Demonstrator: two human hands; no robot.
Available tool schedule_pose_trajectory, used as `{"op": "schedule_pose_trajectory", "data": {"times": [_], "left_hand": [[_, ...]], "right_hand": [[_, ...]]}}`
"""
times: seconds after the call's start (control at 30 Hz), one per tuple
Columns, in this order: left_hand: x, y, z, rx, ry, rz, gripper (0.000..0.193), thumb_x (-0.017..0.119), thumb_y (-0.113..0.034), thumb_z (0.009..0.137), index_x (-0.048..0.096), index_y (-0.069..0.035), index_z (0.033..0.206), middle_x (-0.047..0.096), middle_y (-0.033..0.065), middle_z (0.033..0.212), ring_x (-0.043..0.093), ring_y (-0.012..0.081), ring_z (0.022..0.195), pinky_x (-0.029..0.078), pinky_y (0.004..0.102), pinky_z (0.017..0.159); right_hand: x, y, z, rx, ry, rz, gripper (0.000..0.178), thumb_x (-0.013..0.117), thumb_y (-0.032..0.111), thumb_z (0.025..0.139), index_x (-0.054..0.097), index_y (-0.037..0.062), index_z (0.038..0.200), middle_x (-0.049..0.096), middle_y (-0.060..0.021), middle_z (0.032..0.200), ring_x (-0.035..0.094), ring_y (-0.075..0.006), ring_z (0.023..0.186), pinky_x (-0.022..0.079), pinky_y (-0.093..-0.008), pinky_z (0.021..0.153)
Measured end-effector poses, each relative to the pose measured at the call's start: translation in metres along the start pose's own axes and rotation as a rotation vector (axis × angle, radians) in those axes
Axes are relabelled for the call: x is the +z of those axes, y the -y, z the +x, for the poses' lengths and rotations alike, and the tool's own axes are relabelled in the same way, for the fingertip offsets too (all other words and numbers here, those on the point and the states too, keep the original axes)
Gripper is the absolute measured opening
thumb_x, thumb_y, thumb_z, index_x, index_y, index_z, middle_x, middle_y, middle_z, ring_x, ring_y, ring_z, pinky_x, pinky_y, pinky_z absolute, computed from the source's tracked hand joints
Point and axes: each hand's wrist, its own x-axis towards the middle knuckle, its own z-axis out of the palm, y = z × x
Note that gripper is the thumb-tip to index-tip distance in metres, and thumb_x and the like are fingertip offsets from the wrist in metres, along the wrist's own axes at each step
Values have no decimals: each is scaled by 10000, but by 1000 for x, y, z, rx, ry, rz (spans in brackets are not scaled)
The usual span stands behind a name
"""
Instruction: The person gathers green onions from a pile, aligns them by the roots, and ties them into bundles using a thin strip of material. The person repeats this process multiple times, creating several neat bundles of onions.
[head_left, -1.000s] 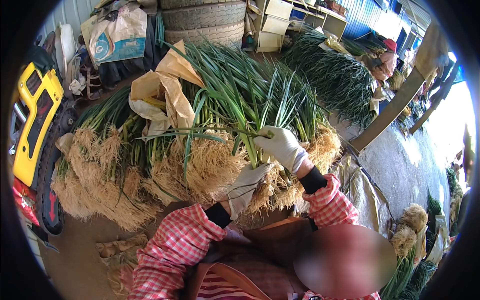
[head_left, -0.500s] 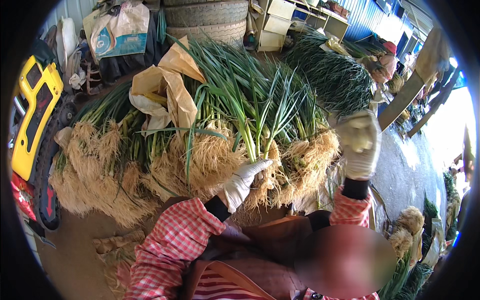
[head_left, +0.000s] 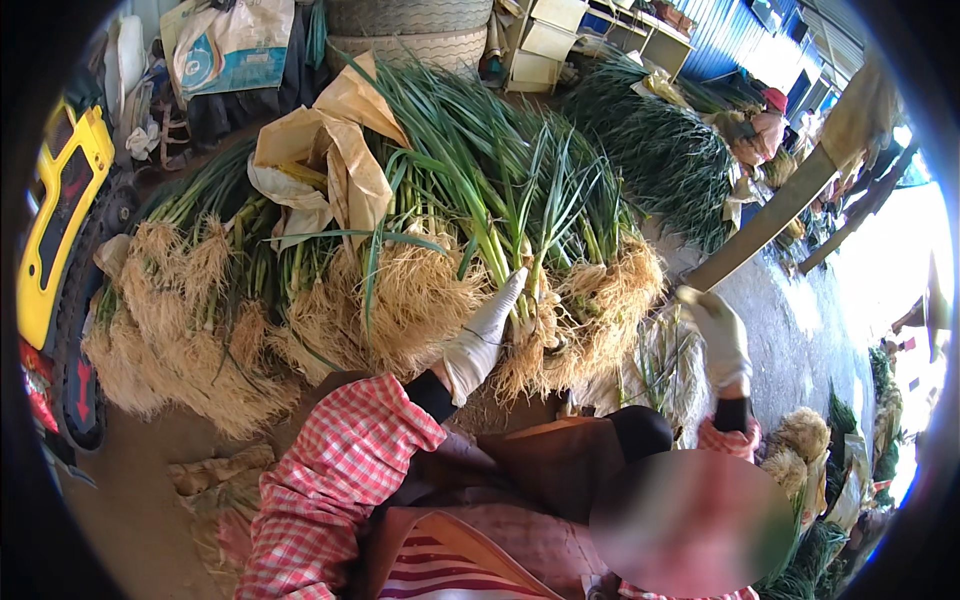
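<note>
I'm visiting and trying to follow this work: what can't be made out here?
In the head view:
Right hand: whether it holds any small scrap, fingers too blurred.
Left hand: far fingers, hidden by the hand itself and the green stalks.
Right sleeve: mostly covered by a blurred oval.
Tyre stack: top cut off by the upper edge.

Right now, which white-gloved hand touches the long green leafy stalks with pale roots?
The left hand, at the base of the stalks; the right hand is apart from them.
</note>
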Motion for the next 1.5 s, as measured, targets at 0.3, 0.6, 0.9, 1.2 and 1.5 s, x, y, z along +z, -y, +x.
{"op": "schedule_pose_trajectory", "data": {"times": [0.3,0.6,0.9,1.2,1.5], "left_hand": [[44,-41,-38,-189,-32,183,500,481,-457,1005,538,-6,1211,613,59,974,550,125,812,473,261,739],[11,-9,-9,-89,5,-93,368,573,-356,987,523,-96,1242,615,41,1034,607,155,938,538,300,803],[45,-48,-48,-80,37,206,705,583,-559,901,484,-1,1319,574,137,1246,546,197,1096,444,300,924],[26,-25,-19,-43,-135,125,872,695,-591,818,427,-22,1422,394,155,1497,266,232,1421,107,369,1183],[24,-13,-11,-30,-64,118,897,647,-623,838,390,-16,1446,356,174,1517,239,244,1433,96,388,1187]], "right_hand": [[161,108,1,-449,470,-640,486,670,528,815,673,73,985,680,-130,781,679,-303,737,520,-394,673],[165,108,-9,-305,581,-732,436,520,445,866,721,63,932,703,-170,826,687,-359,776,543,-439,679],[126,122,-25,-357,794,512,217,684,175,866,662,-10,977,680,-90,881,641,-149,753,516,-272,677],[-5,51,-35,-227,34,966,225,623,251,905,610,28,881,634,-77,693,596,-161,587,498,-291,588],[42,24,6,-29,237,-427,396,674,359,871,670,71,1142,714,-77,910,665,-157,803,528,-298,788]]}}
